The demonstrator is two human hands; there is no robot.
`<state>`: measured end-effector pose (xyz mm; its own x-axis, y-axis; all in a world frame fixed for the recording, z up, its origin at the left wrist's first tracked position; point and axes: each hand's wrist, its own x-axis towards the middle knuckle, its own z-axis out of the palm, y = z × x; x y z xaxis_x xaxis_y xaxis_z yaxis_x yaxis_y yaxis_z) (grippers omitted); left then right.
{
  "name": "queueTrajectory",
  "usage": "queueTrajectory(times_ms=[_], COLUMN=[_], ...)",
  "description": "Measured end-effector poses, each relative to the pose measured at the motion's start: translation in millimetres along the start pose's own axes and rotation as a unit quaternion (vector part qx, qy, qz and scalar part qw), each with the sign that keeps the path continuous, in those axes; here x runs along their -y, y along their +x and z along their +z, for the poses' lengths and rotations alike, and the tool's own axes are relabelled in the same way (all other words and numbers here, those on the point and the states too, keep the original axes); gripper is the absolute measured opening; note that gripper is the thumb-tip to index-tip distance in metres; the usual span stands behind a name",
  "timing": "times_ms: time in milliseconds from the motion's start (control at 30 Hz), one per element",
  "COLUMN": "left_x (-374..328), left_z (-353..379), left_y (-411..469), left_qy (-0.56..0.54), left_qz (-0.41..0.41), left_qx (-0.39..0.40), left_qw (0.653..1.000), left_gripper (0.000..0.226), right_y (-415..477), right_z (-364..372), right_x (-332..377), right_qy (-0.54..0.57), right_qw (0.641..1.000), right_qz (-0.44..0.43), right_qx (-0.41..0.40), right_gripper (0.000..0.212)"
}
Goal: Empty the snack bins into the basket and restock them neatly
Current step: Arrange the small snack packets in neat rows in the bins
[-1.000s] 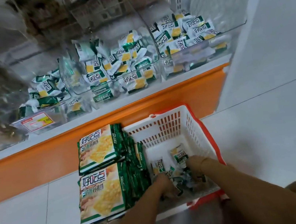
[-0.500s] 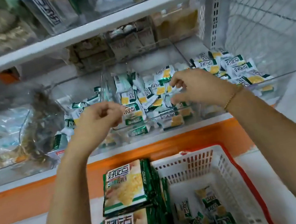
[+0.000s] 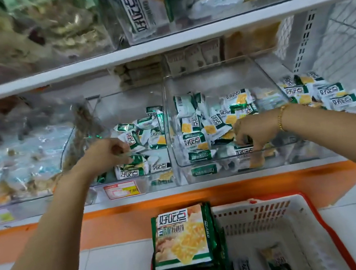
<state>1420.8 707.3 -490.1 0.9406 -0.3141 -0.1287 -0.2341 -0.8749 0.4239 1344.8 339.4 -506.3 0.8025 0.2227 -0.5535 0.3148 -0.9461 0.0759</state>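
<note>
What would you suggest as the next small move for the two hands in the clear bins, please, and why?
Probably lift both handfuls out and drop them into the basket. The left hand and right hand curl round snack packets in bins still holding many; the basket holds few.

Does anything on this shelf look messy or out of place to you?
Yes. The snack packets in the clear bins lie in loose heaps, tilted every way, some upside down, rather than in rows. The left hand and right hand reach in among them.

Shop: price tag [image 3: 124,189], stocked shelf [image 3: 159,47]
</note>
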Motion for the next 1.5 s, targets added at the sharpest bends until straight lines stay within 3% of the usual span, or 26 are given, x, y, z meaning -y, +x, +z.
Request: queueTrajectory(times_ms=[133,200,300,367,500,600,733,833,1133,1300,1500], left_x=[-1,0,0,-3,-3,1,7,9,-15,-12,-9], left_z=[-6,-6,-3,0,0,0,1,0,4,-1,-21], left_y=[11,16,18,19,15,9,1,-4,13,19,16], left_qy=[0.09,0.114,0.121,0.12,0.152,0.19,0.214,0.217,0.345,0.322,0.262], left_qz=[-0.008,-0.006,0.019,0.032,0.04,0.059,0.07,0.072,0.069,0.062,0.086], left_qx=[0.122,0.152,0.14,0.111,0.084,0.056,0.094,0.126,0.209,0.185,0.087], left_qw=[0.988,0.982,0.983,0.986,0.984,0.979,0.97,0.965,0.913,0.926,0.957], left_gripper=[0.058,0.062,0.051,0.041,0.04,0.043,0.051,0.078,0.086,0.086,0.072], right_y=[-14,-28,-36,-31,-15,-13,-11,-9,-2,-1,-1], right_z=[-6,-21,-39,-42,-23,-13,-8,-14,-22,-32,-37], right_x=[-2,-4,-11,-10,-5,-5,-9,-6,-10,-14,-15], right_qy=[0.054,0.089,0.05,-0.047,-0.168,-0.124,-0.105,-0.044,-0.058,0.013,-0.022], right_qw=[0.998,0.993,0.976,0.965,0.965,0.984,0.99,0.994,0.989,0.984,0.975], right_qz=[-0.001,0.029,0.087,0.132,0.144,0.112,0.098,0.096,0.103,0.116,0.166], right_qx=[-0.019,-0.069,-0.195,-0.222,-0.142,-0.068,0.016,-0.015,-0.092,-0.136,-0.147], right_gripper=[0.04,0.046,0.039,0.038,0.035,0.049,0.093,0.093,0.062,0.061,0.066])
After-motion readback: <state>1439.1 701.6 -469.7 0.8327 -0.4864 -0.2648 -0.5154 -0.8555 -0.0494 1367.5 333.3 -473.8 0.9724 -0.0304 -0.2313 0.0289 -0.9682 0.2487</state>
